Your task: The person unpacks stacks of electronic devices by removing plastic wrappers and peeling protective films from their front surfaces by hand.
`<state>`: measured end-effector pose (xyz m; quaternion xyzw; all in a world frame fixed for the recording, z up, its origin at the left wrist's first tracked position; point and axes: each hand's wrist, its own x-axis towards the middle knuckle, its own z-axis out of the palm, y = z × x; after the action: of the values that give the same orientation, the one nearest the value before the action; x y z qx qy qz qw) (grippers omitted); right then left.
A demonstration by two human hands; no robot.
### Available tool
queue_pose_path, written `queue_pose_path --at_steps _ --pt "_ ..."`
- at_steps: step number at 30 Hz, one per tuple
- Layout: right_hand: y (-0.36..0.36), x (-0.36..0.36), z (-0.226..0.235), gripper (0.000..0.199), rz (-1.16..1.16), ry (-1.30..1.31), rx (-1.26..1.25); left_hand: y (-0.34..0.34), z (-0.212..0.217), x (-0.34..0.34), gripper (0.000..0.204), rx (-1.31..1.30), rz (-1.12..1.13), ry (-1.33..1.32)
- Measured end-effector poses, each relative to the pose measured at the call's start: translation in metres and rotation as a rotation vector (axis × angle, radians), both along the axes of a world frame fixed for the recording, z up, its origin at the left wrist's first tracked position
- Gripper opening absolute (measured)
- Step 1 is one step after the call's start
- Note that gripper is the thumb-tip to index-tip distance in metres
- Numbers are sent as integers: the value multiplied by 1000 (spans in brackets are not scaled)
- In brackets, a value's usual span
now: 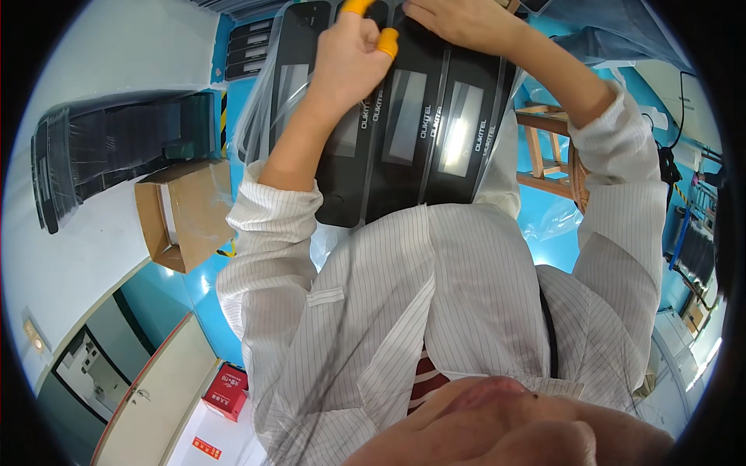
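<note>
Several long black panels (395, 177) with pale rectangular windows and white lettering stand side by side in front of my body. Clear plastic film (260, 109) hangs along their left side. My left hand (350, 64), with orange covers on the thumb and a finger, is over the upper part of the panels. Its other fingers are curled, and what they grip is hidden. My right hand (470, 25) reaches in from the right at the top edge of the picture. Its fingers are bent and pressed together against a panel's upper part; the picture edge cuts off what they hold.
At the left are an open cardboard box (183, 217) and a plastic-wrapped stack of dark panels (140, 136). More dark panels (249, 48) lie at the upper left. A wooden stool (548, 144) stands to the right on the blue floor. A red box (227, 391) sits at the lower left.
</note>
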<state>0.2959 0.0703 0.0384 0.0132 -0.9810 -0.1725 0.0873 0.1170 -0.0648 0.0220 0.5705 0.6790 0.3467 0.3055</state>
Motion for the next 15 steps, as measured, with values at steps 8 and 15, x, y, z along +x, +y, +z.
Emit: queue_pose_path --at_steps 8,15 --pt "-61 44 -3 21 -178 196 -785 -17 1 11 20 417 -405 323" --pt "-16 54 -10 19 -213 409 -186 -41 18 18 22 227 -353 38"
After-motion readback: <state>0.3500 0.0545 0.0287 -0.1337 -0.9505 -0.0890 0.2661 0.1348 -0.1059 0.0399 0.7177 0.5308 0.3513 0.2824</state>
